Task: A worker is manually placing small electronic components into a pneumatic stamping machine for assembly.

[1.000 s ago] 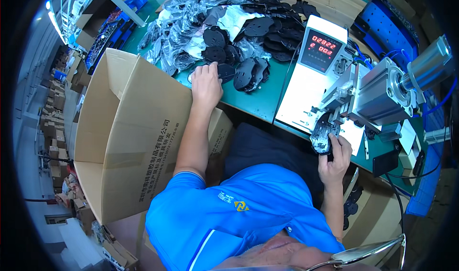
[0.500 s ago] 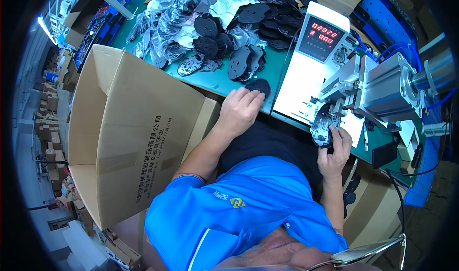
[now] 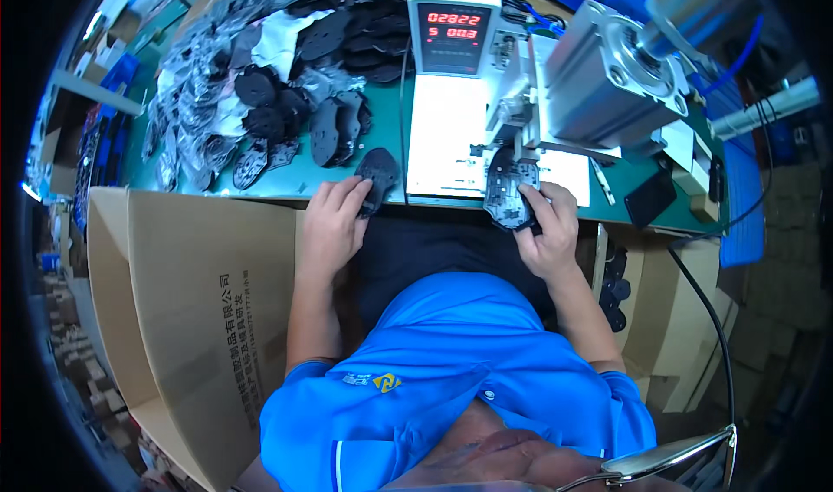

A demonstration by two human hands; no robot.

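My left hand (image 3: 331,227) is closed on the edge of a black plastic mouse base (image 3: 377,178), thumb and fingers pinching its left side. That base is tilted at the table's front edge, left of the machine's white plate. My right hand (image 3: 551,227) grips the near end of another mouse base (image 3: 503,199), whose ribbed inner face is up. The far end of this one sits beneath the metal head (image 3: 524,145) of a small press. Between that head and the part, the contact is hidden.
Left on the green table (image 3: 291,186) lie stacked mouse bases (image 3: 334,127) and a heap of clear plastic bags (image 3: 186,101). A display box (image 3: 451,62) with red digits stands behind the white plate (image 3: 444,132). A large carton (image 3: 208,318) stands at my left, another (image 3: 651,318) at my right.
The view has swung, so everything sits further left. My left hand has taken hold of the loose mouse base and drawn it to the table's edge. My right hand still holds its part under the press.
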